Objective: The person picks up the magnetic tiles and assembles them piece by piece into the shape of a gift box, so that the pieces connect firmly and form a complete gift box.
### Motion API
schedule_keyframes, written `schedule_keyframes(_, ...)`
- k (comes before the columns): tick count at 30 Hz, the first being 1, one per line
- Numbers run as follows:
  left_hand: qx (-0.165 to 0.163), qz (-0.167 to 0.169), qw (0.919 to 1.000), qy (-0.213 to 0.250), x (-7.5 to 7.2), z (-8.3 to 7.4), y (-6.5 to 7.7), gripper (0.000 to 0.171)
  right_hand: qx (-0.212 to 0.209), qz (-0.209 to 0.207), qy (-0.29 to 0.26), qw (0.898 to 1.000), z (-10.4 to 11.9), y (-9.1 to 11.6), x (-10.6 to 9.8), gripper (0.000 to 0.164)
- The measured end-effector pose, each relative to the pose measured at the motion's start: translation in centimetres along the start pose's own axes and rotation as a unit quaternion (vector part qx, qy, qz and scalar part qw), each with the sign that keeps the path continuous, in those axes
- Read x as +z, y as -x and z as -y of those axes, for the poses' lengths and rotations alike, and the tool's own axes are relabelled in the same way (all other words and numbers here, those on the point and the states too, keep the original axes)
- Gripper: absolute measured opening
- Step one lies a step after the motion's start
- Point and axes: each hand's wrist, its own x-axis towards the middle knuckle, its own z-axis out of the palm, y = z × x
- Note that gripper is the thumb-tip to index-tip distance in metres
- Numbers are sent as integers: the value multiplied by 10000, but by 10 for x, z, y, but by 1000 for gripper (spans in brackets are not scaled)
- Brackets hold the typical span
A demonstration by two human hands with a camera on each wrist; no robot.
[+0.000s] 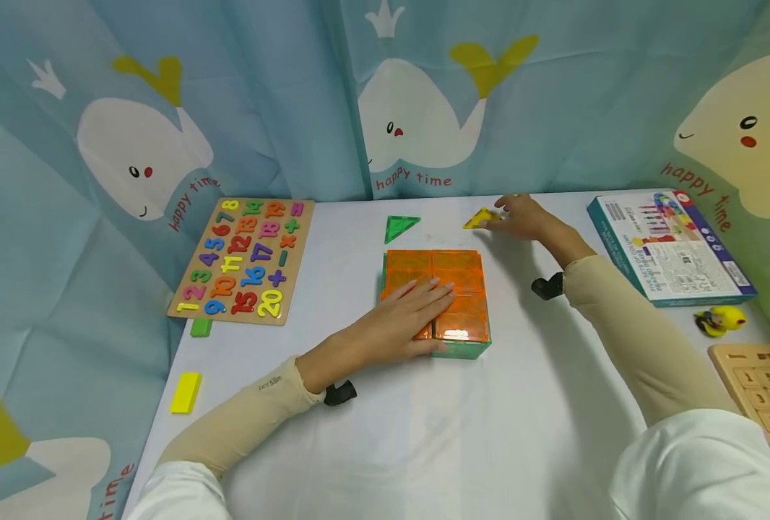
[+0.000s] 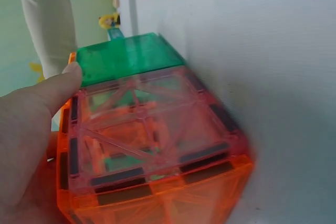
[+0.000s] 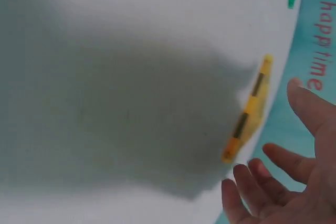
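A box built of translucent magnetic tiles [image 1: 463, 314], orange on top, stands mid-table in the head view. My left hand [image 1: 401, 321] rests on that top with its fingers extended. Red and green tiles [image 2: 131, 59] form the side seen in the left wrist view, where the thumb lies along the edge. My right hand [image 1: 523, 217] is farther back, beside a yellow triangular tile [image 1: 479, 218]. The right wrist view shows its loosely bent fingers [image 3: 310, 103] close to this tile, with nothing gripped. Behind the box lies a green triangular tile [image 1: 401, 227].
A wooden number board [image 1: 229, 321] lies at the left, with a green block [image 1: 201, 328] and a yellow block [image 1: 186, 393] nearer. On the right are a boxed set [image 1: 674, 245], a small yellow figure [image 1: 719, 320] and a wooden number puzzle [image 1: 726, 357]. A whale-print curtain [image 1: 281, 108] hangs behind.
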Motion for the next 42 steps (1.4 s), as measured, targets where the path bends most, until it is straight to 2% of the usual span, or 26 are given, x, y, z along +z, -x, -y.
schedule_keyframes(3,-4,-46,9999,-105,2,-1,2,83,345,55,88,9994,0,-10,6,80)
schedule_keyframes(7,81,-115,9992,-383,6,-1,4,79,420,-18,67,9991,3,-17,11,73)
schedule_keyframes(10,164,-136,9966,-799,10,-2,4,74,381,-47,30,9993,6,-18,11,70)
schedule_keyframes(15,245,-203,9871,-1567,15,-5,3,72,466,92,-315,9984,5,-10,9,67)
schedule_keyframes(18,299,-280,9803,-1934,17,-7,2,71,218,96,-241,9994,4,-1,6,55)
schedule_keyframes(22,361,-408,9737,-2210,18,-8,1,71,-465,-139,62,9988,10,21,-4,36)
schedule_keyframes(25,333,-392,9782,-2014,18,-8,2,72,-930,-326,47,9951,23,47,-14,32)
schedule_keyframes(28,299,-356,9869,-1547,16,-6,6,75,-1404,-478,-98,9889,46,79,-20,29)
schedule_keyframes(33,305,-588,9953,-706,12,1,15,77,-2217,-400,-82,9742,86,128,-10,23)
schedule_keyframes(37,170,-862,9961,-119,11,4,26,73,-2472,-291,73,9685,95,143,7,23)
schedule_keyframes(42,81,-1128,9933,236,15,8,34,73,-2493,-225,9,9682,89,151,20,20)
